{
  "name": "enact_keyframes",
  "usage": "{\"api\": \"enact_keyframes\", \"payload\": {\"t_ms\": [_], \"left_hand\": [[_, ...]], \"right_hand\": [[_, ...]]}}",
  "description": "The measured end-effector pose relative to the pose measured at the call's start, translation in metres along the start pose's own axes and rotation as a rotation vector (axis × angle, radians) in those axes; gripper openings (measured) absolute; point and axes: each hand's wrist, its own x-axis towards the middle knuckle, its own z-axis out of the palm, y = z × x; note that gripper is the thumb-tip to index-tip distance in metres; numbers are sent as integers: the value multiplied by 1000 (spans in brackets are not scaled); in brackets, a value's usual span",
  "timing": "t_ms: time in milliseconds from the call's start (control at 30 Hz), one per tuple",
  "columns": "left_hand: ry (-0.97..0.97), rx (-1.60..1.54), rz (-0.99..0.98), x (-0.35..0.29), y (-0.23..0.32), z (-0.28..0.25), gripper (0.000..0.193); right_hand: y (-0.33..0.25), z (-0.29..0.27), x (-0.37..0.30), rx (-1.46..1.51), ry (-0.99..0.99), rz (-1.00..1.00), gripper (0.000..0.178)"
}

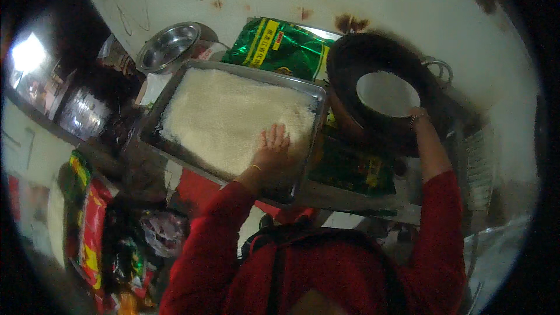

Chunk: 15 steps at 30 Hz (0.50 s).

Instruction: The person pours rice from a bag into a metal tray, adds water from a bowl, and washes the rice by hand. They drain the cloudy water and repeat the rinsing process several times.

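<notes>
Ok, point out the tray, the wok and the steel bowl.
tray [153, 118], head view, bare left rim
wok [350, 58], head view, dark inner wall above the white patch
steel bowl [169, 46], head view, inside of the bowl

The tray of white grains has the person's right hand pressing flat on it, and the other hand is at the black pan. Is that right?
Not quite. In the head view, the left hand lies flat on the white grains in the metal tray. The right hand is at the black pan.

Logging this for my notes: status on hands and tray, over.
Left hand flat on the grain in the metal tray. Right hand on the dark wok rim. Nothing in the way.
</notes>
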Motion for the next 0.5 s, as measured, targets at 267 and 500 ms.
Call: {"api": "enact_keyframes", "payload": {"t_ms": [267, 500], "left_hand": [[-215, -234, -51, 3, -7, -17, 63], [-290, -256, -253, 2, -61, -44, 66]], "right_hand": [[-25, -20, -77, -353, -97, -438, 38], [-93, -41, -123, -1022, -15, -734, 34]]}}
